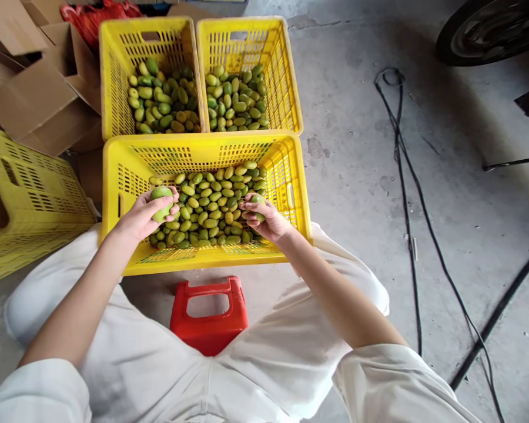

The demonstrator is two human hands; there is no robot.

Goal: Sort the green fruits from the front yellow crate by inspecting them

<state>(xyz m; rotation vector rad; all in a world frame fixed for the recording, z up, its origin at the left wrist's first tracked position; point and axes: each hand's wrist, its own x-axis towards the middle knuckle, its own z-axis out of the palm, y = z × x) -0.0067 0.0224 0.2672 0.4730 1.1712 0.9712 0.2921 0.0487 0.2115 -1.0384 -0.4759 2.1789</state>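
My left hand point(152, 212) is closed around a green mango point(161, 203), held over the left side of the front yellow crate point(207, 258). Over the right part of the same crate, my right hand point(264, 218) grips another green mango point(258, 202), partly covered by my fingers. Below and between my hands lies a heap of small oval green and yellowish mangoes point(211, 205). The crate stands lengthwise in front of my spread knees.
Two more yellow crates, a left one point(108, 82) and a right one point(293, 82), stand behind with similar fruit. Cardboard boxes point(35, 100) and a tilted yellow crate point(39, 194) are at left. A red stool point(209, 329) sits between my legs. Black cables point(417, 176) and a wheel point(489, 35) are at right.
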